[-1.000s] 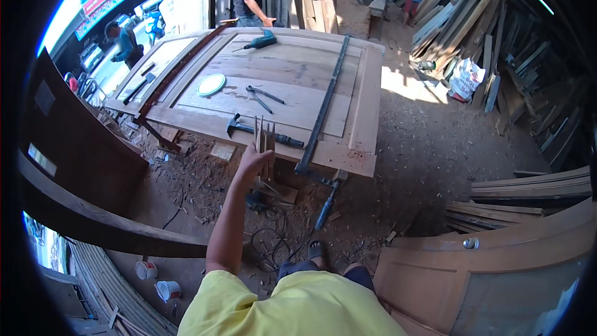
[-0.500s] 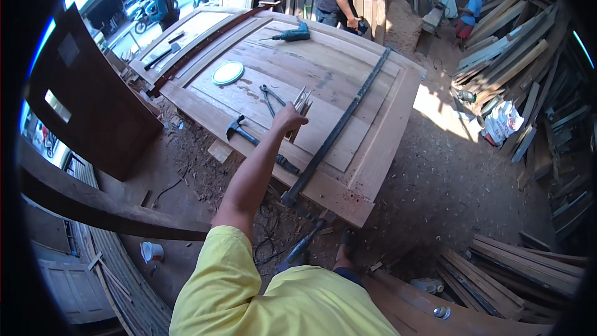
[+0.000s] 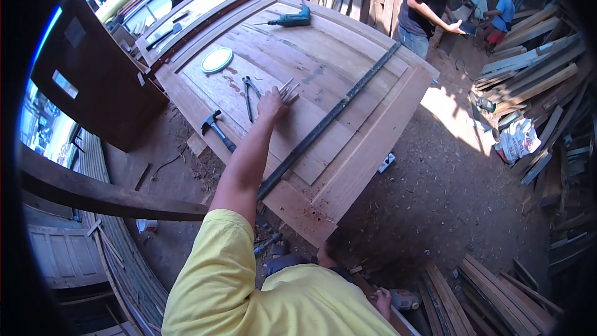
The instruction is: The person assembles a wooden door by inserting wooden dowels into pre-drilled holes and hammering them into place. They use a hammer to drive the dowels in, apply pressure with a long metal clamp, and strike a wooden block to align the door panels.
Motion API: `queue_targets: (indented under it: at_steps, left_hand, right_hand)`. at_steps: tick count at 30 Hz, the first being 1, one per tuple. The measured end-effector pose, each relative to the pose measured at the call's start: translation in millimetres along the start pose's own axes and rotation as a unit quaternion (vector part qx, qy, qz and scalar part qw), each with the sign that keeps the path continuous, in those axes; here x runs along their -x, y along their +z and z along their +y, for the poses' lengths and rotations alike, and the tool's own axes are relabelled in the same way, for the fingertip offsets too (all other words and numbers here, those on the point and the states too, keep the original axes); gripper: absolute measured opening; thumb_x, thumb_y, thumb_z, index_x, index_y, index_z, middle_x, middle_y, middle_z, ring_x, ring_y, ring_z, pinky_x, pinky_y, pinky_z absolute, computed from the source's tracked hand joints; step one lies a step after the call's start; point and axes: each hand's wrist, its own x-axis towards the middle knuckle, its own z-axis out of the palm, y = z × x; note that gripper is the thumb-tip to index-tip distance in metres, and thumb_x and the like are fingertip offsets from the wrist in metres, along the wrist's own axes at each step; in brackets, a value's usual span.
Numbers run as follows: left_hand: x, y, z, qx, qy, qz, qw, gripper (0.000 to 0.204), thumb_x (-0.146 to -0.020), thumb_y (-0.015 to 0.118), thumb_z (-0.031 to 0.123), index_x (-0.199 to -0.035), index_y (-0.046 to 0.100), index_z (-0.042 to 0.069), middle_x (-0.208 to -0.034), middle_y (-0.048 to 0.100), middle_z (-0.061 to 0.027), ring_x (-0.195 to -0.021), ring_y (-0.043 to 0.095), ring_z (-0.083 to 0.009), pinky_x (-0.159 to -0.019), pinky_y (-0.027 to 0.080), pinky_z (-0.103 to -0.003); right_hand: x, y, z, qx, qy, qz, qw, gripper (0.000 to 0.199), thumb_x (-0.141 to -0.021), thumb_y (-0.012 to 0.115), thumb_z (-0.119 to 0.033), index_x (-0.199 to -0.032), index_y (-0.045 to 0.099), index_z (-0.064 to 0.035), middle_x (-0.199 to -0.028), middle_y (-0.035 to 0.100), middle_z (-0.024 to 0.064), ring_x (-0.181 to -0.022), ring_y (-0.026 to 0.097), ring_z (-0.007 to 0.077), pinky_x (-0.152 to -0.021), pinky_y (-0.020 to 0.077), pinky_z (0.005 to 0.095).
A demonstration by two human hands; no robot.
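Observation:
My left hand (image 3: pixel 272 107) reaches over the wooden door (image 3: pixel 362 160) lying flat and is closed on a few thin wooden sticks (image 3: pixel 288 91), their tips fanned past my fingers. Just left of that hand lie black pincers (image 3: pixel 249 96) with spread handles. A hammer (image 3: pixel 216 129) rests at the door's near left edge, its handle end behind my forearm. A long dark bar clamp (image 3: pixel 336 113) crosses the door. Low in view, my right hand (image 3: pixel 381 302) has curled fingers beside a grey power tool (image 3: pixel 407 300); whatever it grips cannot be made out.
A teal drill (image 3: pixel 292 17) and a round white lid (image 3: pixel 217 60) sit farther up the door. One person in dark clothes (image 3: pixel 428 9) stands beyond it, a dark object in hand. Stacked planks (image 3: pixel 541 74) line the right; a curved beam (image 3: pixel 112 196) crosses at left.
My left hand, still on the sticks, has come lower against the door panel. My right hand has come into view. The view has shifted, and the dark-clothed person has moved right.

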Motion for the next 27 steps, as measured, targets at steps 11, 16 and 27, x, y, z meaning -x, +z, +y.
queue_targets:
  at_steps: [11, 16, 27]
  left_hand:
    - [65.3, -5.8, -8.8, -0.046, 0.058, 0.081, 0.994, 0.083, -0.079, 0.086, 0.043, -0.151, 0.054, 0.021, -0.144, 0.06, -0.0131, -0.14, 0.048, -0.0368, -0.118, 0.036, -0.054]
    - [110.4, -9.5, -22.8, -0.026, 0.099, 0.124, 0.987, 0.079, -0.081, 0.084, 0.041, -0.151, 0.054, 0.021, -0.152, 0.053, -0.0147, -0.146, 0.04, -0.04, -0.121, 0.031, -0.054]
    - [217.9, -36.7, -38.7, 0.037, 0.077, 0.009, 0.996, 0.068, -0.09, 0.076, 0.05, -0.149, 0.058, 0.023, -0.161, 0.044, -0.0208, -0.152, 0.032, -0.0465, -0.127, 0.025, -0.056]
  right_hand:
    - [-113.1, -64.4, 91.5, 0.148, 0.084, -0.052, 0.984, 0.032, -0.099, 0.066, -0.01, -0.129, 0.063, 0.0018, -0.095, 0.07, 0.0115, -0.076, 0.069, 0.0203, -0.062, 0.0579, 0.0341]
    - [-89.3, -31.6, -26.5, 0.173, 0.031, -0.065, 0.982, 0.031, -0.101, 0.065, -0.014, -0.129, 0.064, -0.0029, -0.093, 0.071, 0.0089, -0.076, 0.07, 0.0179, -0.058, 0.0547, 0.0328]
    - [-101.8, 37.3, -112.7, 0.211, -0.002, -0.087, 0.974, 0.033, -0.103, 0.063, -0.022, -0.134, 0.063, -0.0126, -0.1, 0.072, 0.0037, -0.079, 0.072, 0.016, -0.069, 0.0522, 0.0331]
